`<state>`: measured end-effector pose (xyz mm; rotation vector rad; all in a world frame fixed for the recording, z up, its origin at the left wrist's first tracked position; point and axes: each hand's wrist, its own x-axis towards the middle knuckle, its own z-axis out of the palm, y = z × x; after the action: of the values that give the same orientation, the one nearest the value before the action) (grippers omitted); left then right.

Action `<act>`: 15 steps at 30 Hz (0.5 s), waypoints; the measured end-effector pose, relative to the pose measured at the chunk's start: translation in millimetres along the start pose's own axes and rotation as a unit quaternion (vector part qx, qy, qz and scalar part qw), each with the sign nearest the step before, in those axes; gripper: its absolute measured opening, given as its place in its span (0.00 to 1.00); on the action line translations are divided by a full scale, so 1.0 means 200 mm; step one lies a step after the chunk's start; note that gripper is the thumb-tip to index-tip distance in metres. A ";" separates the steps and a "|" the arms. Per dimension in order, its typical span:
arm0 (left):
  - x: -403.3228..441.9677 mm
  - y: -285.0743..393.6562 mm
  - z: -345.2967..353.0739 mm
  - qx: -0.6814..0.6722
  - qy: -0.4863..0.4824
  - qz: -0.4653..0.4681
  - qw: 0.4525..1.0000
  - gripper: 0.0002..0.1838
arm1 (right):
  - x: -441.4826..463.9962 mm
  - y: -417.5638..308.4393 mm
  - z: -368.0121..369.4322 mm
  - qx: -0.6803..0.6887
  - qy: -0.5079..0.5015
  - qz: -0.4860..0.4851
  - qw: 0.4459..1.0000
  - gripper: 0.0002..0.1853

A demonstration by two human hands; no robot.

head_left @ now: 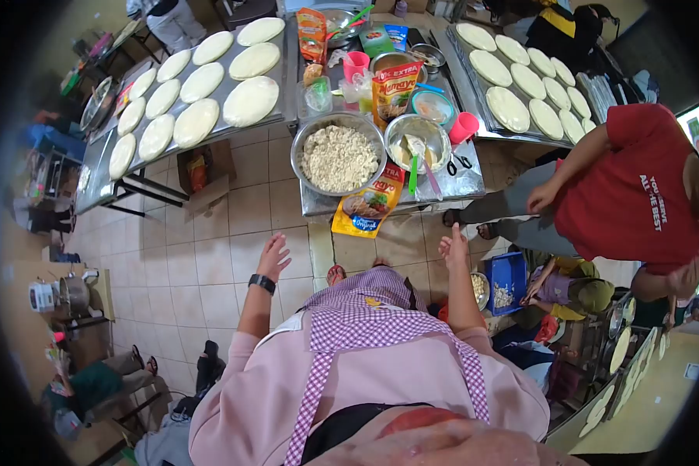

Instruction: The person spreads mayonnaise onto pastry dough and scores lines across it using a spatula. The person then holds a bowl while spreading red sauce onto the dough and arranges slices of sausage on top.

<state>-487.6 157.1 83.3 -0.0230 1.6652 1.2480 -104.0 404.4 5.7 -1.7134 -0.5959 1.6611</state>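
Note:
My left hand [273, 258], with a dark watch on its wrist, is held out in the air with fingers apart and nothing in it. My right hand [454, 247] is also raised, its fingers stretched out and holding nothing. Ahead of both hands stands a metal table [467, 167]. On it are a large steel bowl [297, 159] of pale crumbly filling [338, 158] and a smaller metal bowl [444, 140] with a green-handled spatula [412, 182] and a pinkish one [433, 183]. A Mamayo pouch [371, 203] hangs over the table's front edge.
Tables with round flat dough sheets [196, 123] stand left and right. A second Mamayo pouch [396, 89], pink cups [464, 126] and scissors [459, 161] lie farther back. A person in a red shirt [629, 186] stands at right; others sit near a blue crate [508, 268].

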 end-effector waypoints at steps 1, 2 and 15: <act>0.10 0.00 0.05 -0.024 0.011 -0.045 0.999 0.33 | 0.07 -0.03 0.05 -0.004 -0.002 0.023 1.000 0.35; 0.18 0.00 0.11 -0.015 0.008 -0.063 0.998 0.38 | 0.14 -0.06 0.09 -0.009 -0.004 0.045 0.999 0.36; 0.45 0.02 0.58 -0.064 0.146 -0.209 0.965 0.49 | 0.68 -0.11 0.33 -0.069 0.077 0.062 0.993 0.34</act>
<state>-453.3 288.8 28.5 -0.6335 1.7094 1.0577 -154.3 527.2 -69.2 -1.9949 -0.5508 1.5839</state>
